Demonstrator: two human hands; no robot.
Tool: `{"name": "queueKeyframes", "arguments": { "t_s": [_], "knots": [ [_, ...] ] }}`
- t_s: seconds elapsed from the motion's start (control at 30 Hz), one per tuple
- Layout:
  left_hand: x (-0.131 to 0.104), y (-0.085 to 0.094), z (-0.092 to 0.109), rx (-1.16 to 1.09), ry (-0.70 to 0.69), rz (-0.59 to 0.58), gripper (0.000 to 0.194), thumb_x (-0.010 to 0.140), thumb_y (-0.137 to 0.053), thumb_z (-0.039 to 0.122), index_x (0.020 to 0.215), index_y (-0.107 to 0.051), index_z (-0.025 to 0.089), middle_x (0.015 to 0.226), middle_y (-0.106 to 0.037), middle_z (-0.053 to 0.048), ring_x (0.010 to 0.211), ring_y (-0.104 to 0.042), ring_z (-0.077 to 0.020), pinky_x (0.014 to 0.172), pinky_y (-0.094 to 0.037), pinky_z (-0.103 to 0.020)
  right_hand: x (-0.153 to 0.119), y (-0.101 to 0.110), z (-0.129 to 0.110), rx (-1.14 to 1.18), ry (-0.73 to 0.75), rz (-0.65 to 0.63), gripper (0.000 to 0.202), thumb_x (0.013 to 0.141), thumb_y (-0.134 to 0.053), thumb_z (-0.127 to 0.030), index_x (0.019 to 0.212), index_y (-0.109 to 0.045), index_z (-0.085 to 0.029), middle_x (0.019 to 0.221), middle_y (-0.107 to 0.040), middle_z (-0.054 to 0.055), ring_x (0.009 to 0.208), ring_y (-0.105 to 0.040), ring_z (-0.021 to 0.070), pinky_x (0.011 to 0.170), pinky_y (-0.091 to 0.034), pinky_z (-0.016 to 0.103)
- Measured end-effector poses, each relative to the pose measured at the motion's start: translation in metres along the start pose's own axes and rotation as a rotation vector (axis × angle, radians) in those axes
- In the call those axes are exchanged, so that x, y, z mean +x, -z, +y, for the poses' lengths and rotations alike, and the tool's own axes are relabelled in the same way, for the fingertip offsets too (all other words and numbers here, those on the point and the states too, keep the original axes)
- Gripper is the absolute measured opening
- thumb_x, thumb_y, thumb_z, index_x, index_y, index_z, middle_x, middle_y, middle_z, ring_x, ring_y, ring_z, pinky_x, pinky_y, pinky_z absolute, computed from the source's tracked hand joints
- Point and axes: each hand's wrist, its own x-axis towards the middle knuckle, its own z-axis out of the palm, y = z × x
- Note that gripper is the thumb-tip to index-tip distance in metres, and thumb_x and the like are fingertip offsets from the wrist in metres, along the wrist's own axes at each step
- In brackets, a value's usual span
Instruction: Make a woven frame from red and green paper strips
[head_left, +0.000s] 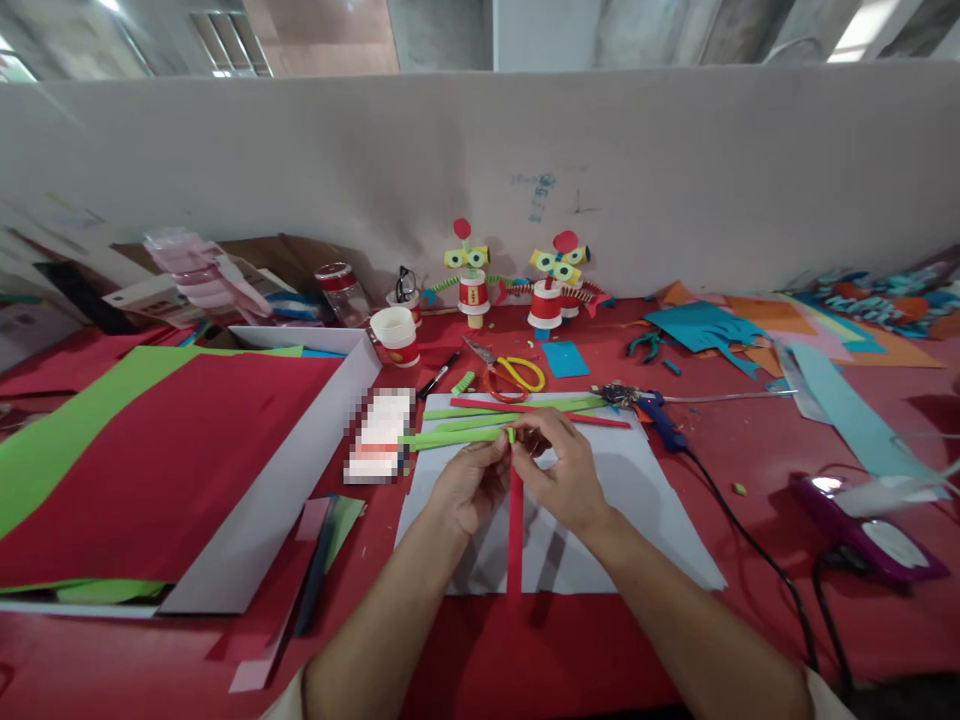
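Observation:
Over the white paper sheets (630,540), my left hand (472,485) and my right hand (562,470) meet with fingers pinched together. Between the fingertips, a light green paper strip (450,438) crosses a red paper strip (515,530) at a small folded joint. The green one runs out to the left and the red one hangs down toward me. My left thumb and fingers press the joint from the left; my right fingers grip it from the right. Just behind, loose green strips (442,412) and a red strip (600,418) lie on the sheets.
A white box (300,510) of coloured paper is at left, beside a phone (382,435). Scissors (517,375) lie behind the sheets. A blue glue gun (664,420) with a trailing cord rests at right. Paper-cup figures (474,292) stand by the wall.

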Motion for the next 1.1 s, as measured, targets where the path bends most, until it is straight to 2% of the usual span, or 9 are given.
{"name": "queueKeyframes", "arguments": {
  "t_s": [0.17, 0.3, 0.4, 0.5, 0.6, 0.73, 0.9, 1.0, 1.1],
  "knots": [
    [-0.002, -0.004, 0.003, -0.027, -0.001, 0.058, 0.016, 0.074, -0.062, 0.002, 0.062, -0.062, 0.012, 0.054, -0.062, 0.000, 0.044, -0.056, -0.0072, 0.047, -0.050, -0.015, 0.000, 0.002, -0.009, -0.032, -0.019, -0.042, 0.036, 0.076, -0.054, -0.016, 0.111, -0.054, -0.023, 0.101, -0.060, 0.004, 0.075, -0.058, 0.0144, 0.068, -0.050, 0.027],
    [-0.002, -0.005, 0.004, -0.035, -0.010, 0.081, 0.018, 0.080, -0.056, 0.002, 0.067, -0.064, 0.011, 0.056, -0.064, -0.002, 0.046, -0.058, -0.0083, 0.048, -0.052, -0.016, 0.014, 0.033, -0.008, -0.270, -0.110, -0.168, 0.038, 0.079, -0.056, -0.026, 0.116, -0.054, -0.024, 0.116, -0.058, 0.007, 0.085, -0.060, 0.0182, 0.072, -0.050, 0.030],
    [-0.001, -0.005, 0.005, -0.035, -0.023, 0.100, 0.020, 0.082, -0.054, 0.003, 0.066, -0.064, 0.011, 0.058, -0.066, -0.003, 0.047, -0.059, -0.0081, 0.047, -0.052, -0.015, 0.026, 0.078, 0.017, -0.578, -0.297, -0.145, 0.024, 0.080, -0.053, -0.024, 0.102, -0.061, -0.018, 0.102, -0.065, 0.010, 0.095, -0.060, 0.0234, 0.082, -0.045, 0.034],
    [0.000, -0.004, 0.005, -0.053, -0.044, 0.097, 0.022, 0.083, -0.053, 0.003, 0.065, -0.063, 0.011, 0.061, -0.067, -0.004, 0.048, -0.059, -0.0075, 0.045, -0.052, -0.014, 0.029, 0.120, 0.052, -0.903, -0.630, -0.097, 0.029, 0.076, -0.057, -0.029, 0.100, -0.062, -0.012, 0.102, -0.064, 0.018, 0.098, -0.060, 0.0303, 0.080, -0.044, 0.036],
    [0.000, -0.004, 0.005, -0.056, -0.050, 0.097, 0.022, 0.082, -0.054, 0.002, 0.064, -0.063, 0.010, 0.062, -0.067, -0.005, 0.047, -0.058, -0.0071, 0.044, -0.051, -0.014, 0.025, 0.140, 0.079, -0.873, -0.814, -0.204, 0.030, 0.074, -0.059, -0.036, 0.095, -0.064, -0.015, 0.098, -0.067, 0.015, 0.091, -0.063, 0.0287, 0.070, -0.044, 0.032],
    [0.002, -0.003, 0.006, -0.085, -0.066, 0.119, 0.020, 0.080, -0.056, 0.001, 0.065, -0.063, 0.011, 0.060, -0.066, -0.003, 0.048, -0.059, -0.0079, 0.045, -0.052, -0.015, 0.022, 0.137, 0.090, -0.812, -0.837, -0.222, 0.022, 0.070, -0.061, -0.030, 0.085, -0.067, -0.017, 0.085, -0.070, 0.012, 0.083, -0.065, 0.0274, 0.062, -0.041, 0.029],
    [0.005, 0.000, 0.008, -0.091, -0.073, 0.146, 0.015, 0.076, -0.062, 0.001, 0.066, -0.063, 0.013, 0.059, -0.064, -0.001, 0.049, -0.059, -0.0078, 0.047, -0.051, -0.014, 0.029, 0.128, 0.081, -0.753, -0.825, -0.190, 0.022, 0.075, -0.053, -0.035, 0.071, -0.066, -0.018, 0.064, -0.065, 0.008, 0.069, -0.066, 0.0268, 0.054, -0.040, 0.029],
    [0.006, 0.002, 0.009, -0.095, -0.090, 0.159, 0.016, 0.075, -0.063, 0.001, 0.064, -0.063, 0.013, 0.056, -0.063, 0.000, 0.047, -0.058, -0.0076, 0.047, -0.051, -0.015, 0.032, 0.115, 0.069, -0.619, -0.784, -0.105, 0.016, 0.072, -0.054, -0.032, 0.075, -0.061, -0.018, 0.062, -0.065, 0.006, 0.064, -0.065, 0.0245, 0.052, -0.042, 0.028],
    [0.008, 0.004, 0.010, -0.094, -0.126, 0.157, 0.014, 0.077, -0.062, 0.003, 0.067, -0.064, 0.012, 0.060, -0.065, -0.001, 0.049, -0.059, -0.0078, 0.048, -0.051, -0.016, 0.032, 0.093, 0.052, -0.309, -0.712, -0.008, 0.020, 0.069, -0.055, -0.026, 0.088, -0.055, -0.018, 0.053, -0.063, 0.002, 0.054, -0.064, 0.0212, 0.050, -0.045, 0.028]
  ]
}}
